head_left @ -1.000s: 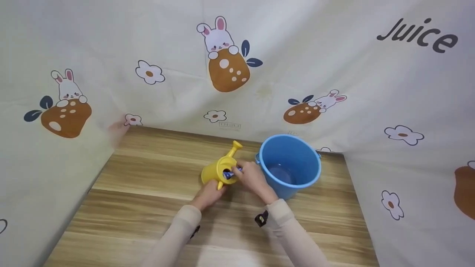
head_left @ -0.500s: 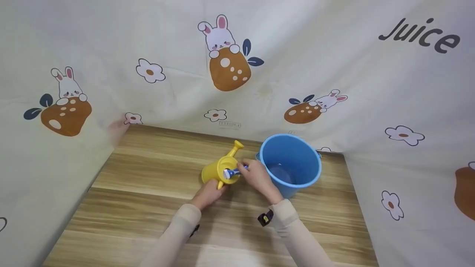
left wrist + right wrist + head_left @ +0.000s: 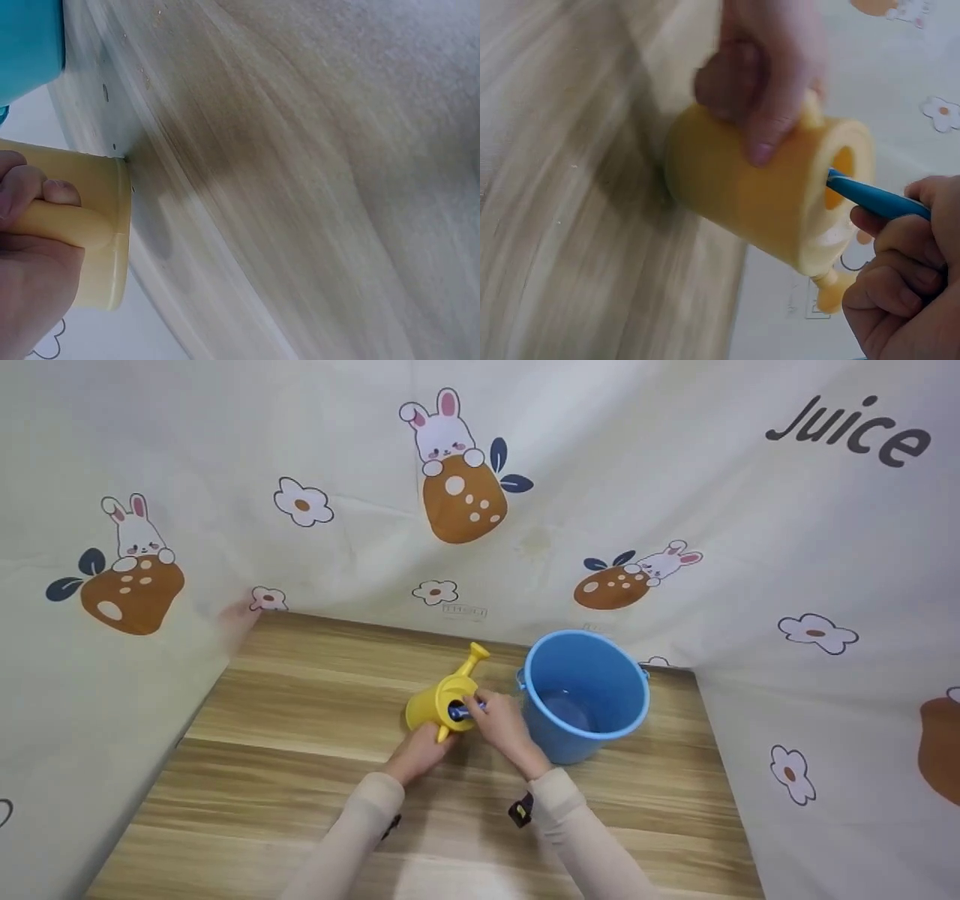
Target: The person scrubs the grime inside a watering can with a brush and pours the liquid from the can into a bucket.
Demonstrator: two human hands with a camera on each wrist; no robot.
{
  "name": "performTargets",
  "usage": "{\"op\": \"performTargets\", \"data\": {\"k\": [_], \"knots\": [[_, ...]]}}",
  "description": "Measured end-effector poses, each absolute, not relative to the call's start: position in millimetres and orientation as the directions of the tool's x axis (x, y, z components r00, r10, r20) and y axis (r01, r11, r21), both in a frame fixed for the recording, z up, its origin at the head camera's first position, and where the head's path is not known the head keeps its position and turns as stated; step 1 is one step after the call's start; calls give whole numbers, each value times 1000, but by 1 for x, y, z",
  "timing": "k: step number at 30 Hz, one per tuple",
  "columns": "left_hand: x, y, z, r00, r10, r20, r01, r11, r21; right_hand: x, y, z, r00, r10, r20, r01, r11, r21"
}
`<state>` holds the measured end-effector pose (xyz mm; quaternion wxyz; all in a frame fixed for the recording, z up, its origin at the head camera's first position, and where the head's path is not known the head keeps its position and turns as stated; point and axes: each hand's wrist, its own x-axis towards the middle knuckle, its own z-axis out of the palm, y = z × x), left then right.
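A yellow watering can (image 3: 424,709) stands tilted over the wooden floor, its spout toward the back. My left hand (image 3: 420,751) grips its handle (image 3: 60,223), fingers wrapped round it in the left wrist view. With thumb and fingers, my right hand (image 3: 504,729) pinches a slim blue-handled brush (image 3: 881,201) at the can's top opening. The brush's head is inside the can and hidden. In the right wrist view, my left thumb (image 3: 763,146) lies along the can's side.
Right beside my right hand stands a tall blue bucket (image 3: 559,741) with its handle down. Wood-grain flooring (image 3: 300,780) spreads around the hands. Cream cloth (image 3: 337,555) printed with rabbits and flowers hangs at the back and both sides.
Half a second ago the brush's white head showed at the opening. Now my right hand has moved left and the brush sits deeper in the can. My left hand keeps its grip.
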<state>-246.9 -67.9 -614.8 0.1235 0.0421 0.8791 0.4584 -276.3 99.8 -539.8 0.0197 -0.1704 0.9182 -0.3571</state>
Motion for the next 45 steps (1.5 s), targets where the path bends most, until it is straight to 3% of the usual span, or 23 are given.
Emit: {"op": "performTargets", "data": {"k": [15,30,45], "knots": [[-246,-71,-619,-979,176,-103,20,584,811,-271,100,-544,-937,-339,81,-327,777,-537],[-246,-72,-620,-976,181,-123,0,564,826,-268,115,-534,-956,-289,-52,-138,599,-789],[-247,-69,-620,-979,174,-107,15,582,813,-268,118,-529,-969,-237,-69,-78,557,-827]]}}
